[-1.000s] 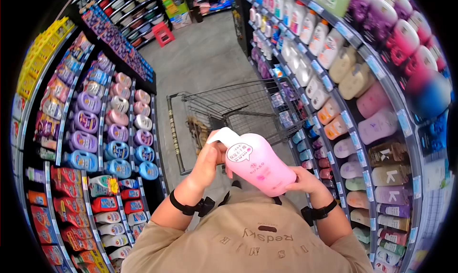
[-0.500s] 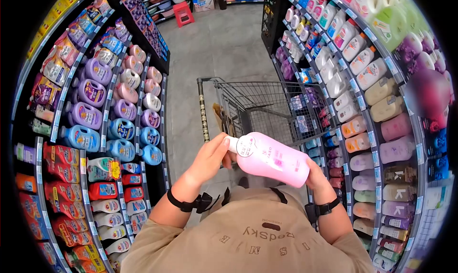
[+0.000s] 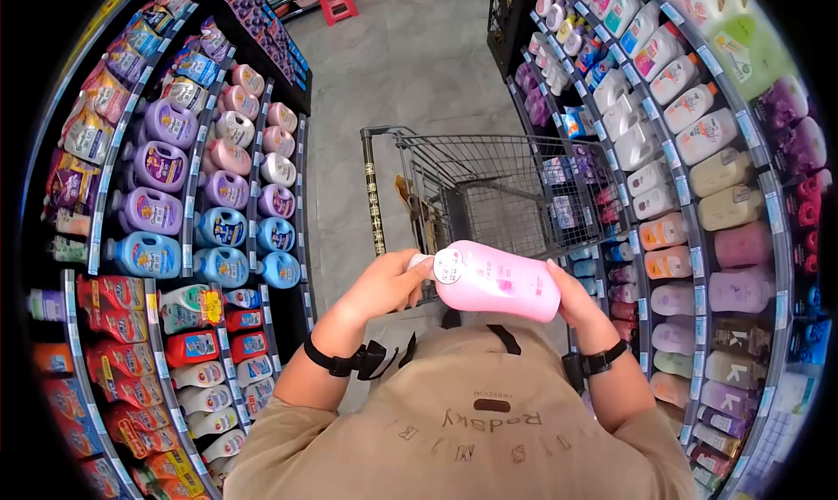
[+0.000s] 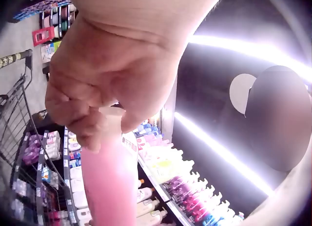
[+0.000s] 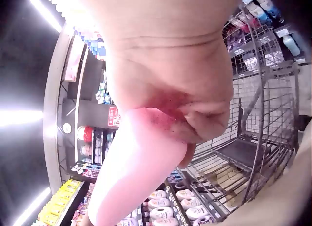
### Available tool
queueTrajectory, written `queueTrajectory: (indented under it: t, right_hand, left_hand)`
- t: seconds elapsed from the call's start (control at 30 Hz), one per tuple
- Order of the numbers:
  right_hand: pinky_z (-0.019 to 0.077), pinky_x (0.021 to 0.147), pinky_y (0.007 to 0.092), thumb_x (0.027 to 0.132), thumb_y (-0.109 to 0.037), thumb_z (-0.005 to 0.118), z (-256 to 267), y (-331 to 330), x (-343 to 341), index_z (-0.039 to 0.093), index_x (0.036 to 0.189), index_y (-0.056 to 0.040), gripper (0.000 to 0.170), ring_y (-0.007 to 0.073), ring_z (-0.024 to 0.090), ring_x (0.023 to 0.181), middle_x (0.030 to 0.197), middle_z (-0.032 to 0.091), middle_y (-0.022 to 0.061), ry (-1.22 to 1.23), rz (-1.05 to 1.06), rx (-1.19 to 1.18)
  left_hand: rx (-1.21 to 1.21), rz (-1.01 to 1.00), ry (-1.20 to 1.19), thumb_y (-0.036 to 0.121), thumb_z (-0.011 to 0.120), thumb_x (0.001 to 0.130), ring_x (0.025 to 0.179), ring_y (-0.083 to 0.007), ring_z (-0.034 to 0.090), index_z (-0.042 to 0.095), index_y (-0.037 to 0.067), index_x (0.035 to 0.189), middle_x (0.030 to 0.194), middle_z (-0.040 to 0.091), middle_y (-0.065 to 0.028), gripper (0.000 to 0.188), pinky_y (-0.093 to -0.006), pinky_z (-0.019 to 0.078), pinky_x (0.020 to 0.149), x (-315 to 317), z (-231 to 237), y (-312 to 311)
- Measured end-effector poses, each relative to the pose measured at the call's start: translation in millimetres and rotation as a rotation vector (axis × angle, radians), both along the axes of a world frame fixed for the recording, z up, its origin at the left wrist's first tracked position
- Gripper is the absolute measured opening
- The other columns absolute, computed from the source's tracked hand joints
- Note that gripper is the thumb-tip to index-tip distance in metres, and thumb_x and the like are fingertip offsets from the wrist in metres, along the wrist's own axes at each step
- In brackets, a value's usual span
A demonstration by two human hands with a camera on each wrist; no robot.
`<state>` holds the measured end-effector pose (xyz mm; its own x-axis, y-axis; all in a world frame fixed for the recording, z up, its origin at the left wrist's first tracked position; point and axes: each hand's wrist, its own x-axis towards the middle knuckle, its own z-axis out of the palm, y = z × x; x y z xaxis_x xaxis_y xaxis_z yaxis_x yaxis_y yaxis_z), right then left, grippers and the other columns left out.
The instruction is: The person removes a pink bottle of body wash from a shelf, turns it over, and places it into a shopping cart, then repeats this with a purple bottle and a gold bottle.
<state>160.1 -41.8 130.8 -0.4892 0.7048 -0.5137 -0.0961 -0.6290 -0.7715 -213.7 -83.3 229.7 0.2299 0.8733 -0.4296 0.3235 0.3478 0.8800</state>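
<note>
Gripping pink bottle (image 3: pixel 497 280) by top end with left hand (image 3: pixel 384 285), cupping base with right hand (image 3: pixel 577 306); held sideways between both. Could slip floorward if loosened at either end, from smooth-looking sides; might knock shopping cart (image 3: pixel 497 184), just beyond hands, if swung forward.

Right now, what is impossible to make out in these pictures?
Pink bottle, top end: head view, mostly covered by the left hand.
Its base: right wrist view, covered by the right hand.
Its lower end: left wrist view, cut off by the bottom edge.
Small print on its round label: head view, too small.
</note>
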Motion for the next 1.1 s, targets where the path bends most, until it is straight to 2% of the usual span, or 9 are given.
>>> queueTrajectory:
  t: [0.23,0.37,0.4,0.5,0.6,0.7,0.87,1.03,1.1]
  right_hand:
    - [0.0488,0.102,0.0323,0.109,-0.054,0.048,-39.1,82.2,-1.9,0.063,0.142,-0.0046,0.061,0.0151,0.063,0.12,0.133,0.069,0.0068,-0.091,0.137,-0.125]
    - [0.0479,0.067,0.0268,0.109,-0.054,0.047,-83.8,123.9,6.4,0.066,0.131,-0.0119,0.052,0.0066,0.06,0.082,0.1,0.07,-0.0016,-0.16,0.209,-0.193]
    - [0.0361,0.05,0.026,0.109,-0.054,0.047,-124.8,141.8,13.8,0.065,0.13,-0.0136,0.049,0.0053,0.047,0.059,0.079,0.06,-0.0048,-0.104,0.276,-0.225]
    - [0.03,0.043,0.0285,0.107,-0.05,0.051,-186.1,165.4,18.9,0.06,0.138,-0.0127,0.049,0.0087,0.038,0.047,0.066,0.051,-0.0019,-0.243,0.361,-0.216]
    - [0.0361,0.043,0.0302,0.106,-0.04,0.055,-228.3,174.8,12.0,0.055,0.145,-0.0116,0.048,0.0111,0.044,0.047,0.064,0.051,0.0008,-0.295,0.391,-0.277]
    - [0.0428,0.044,0.0322,0.103,-0.031,0.057,-278.8,171.6,-1.4,0.048,0.154,-0.011,0.056,0.0139,0.052,0.048,0.065,0.054,0.0027,-0.275,0.456,-0.338]
    - [0.0521,0.048,0.0362,0.097,-0.023,0.059,-331.9,147.8,-31.0,0.016,0.168,-0.0085,0.085,0.0195,0.059,0.054,0.082,0.061,0.011,-0.211,0.459,-0.512]
    - [0.0568,0.058,0.0366,0.097,-0.022,0.059,-327.0,162.9,-31.8,0.016,0.168,-0.0067,0.084,0.0211,0.063,0.065,0.112,0.061,0.0175,-0.21,0.565,-0.61]
    - [0.0582,0.063,0.0378,0.098,-0.023,0.059,-328.5,163.7,-29.1,0.026,0.164,-0.0043,0.076,0.022,0.063,0.069,0.127,0.057,0.019,-0.167,0.563,-0.665]
  left_hand:
    - [-0.27,-0.039,-0.057,0.032,0.058,0.108,0.049,-0.0096,0.056,0.066,0.002,0.092,0.063,0.065,-0.0039,0.035,-0.0267,0.0413,0.046,7.3,-28.5,63.2]
    - [-0.343,-0.056,0.014,0.035,0.069,0.102,0.05,-0.01,0.058,0.071,0.001,0.084,0.064,0.064,-0.0028,0.039,-0.0275,0.0428,0.048,32.9,-61.7,102.3]
    - [-0.325,-0.058,0.069,0.036,0.069,0.101,0.051,-0.0105,0.06,0.072,0.0,0.087,0.063,0.065,-0.0032,0.039,-0.0279,0.0447,0.048,42.9,-72.6,110.6]
    - [-0.361,-0.108,0.201,0.039,0.07,0.098,0.054,-0.0142,0.065,0.074,-0.002,0.094,0.063,0.067,-0.0074,0.041,-0.0323,0.0498,0.051,73.4,-101.5,141.3]
    - [-0.238,-0.149,0.383,0.043,0.072,0.09,0.078,-0.0435,0.072,0.074,-0.007,0.093,0.08,0.071,-0.0284,0.05,-0.0494,0.057,0.075,102.2,-161.3,158.6]
    - [-0.241,-0.213,0.496,0.044,0.069,0.088,0.089,-0.049,0.07,0.074,-0.009,0.091,0.088,0.07,-0.0331,0.053,-0.0528,0.0562,0.083,122.2,-231.5,171.7]
    - [-0.334,-0.307,0.662,0.042,0.069,0.087,0.091,-0.0479,0.071,0.075,-0.009,0.093,0.089,0.07,-0.0335,0.051,-0.0513,0.057,0.085,146.7,-319.3,183.8]
    - [-0.43,-0.436,0.726,0.045,0.067,0.091,0.095,-0.0456,0.072,0.076,-0.008,0.093,0.097,0.072,-0.0323,0.055,-0.0491,0.0578,0.089,155.1,-362.8,186.9]
    - [-0.524,-0.463,0.713,0.048,0.066,0.093,0.099,-0.0447,0.072,0.076,-0.008,0.096,0.1,0.073,-0.032,0.057,-0.0485,0.0574,0.091,153.6,-375.0,186.2]
